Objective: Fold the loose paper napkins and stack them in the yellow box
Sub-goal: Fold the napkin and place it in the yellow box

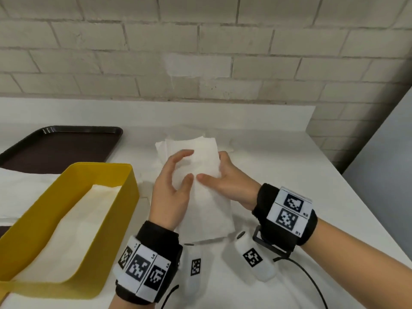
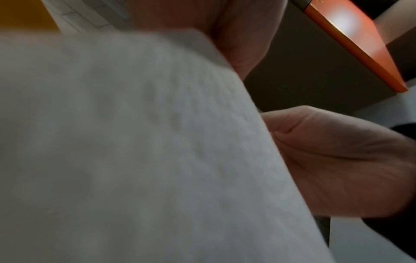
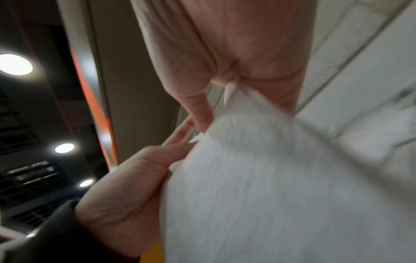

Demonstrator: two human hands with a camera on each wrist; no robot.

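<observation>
white napkin between both hands; yellow box head-view only.

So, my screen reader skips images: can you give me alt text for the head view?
Two hands, left hand and right hand, hold a white paper napkin above a white table. A yellow box with napkins inside sits left, before a dark tray.

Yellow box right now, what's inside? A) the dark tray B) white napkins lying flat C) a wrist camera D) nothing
B: the head view shows white napkins lying flat inside the yellow box, while both hands hold another napkin above the table.
</observation>
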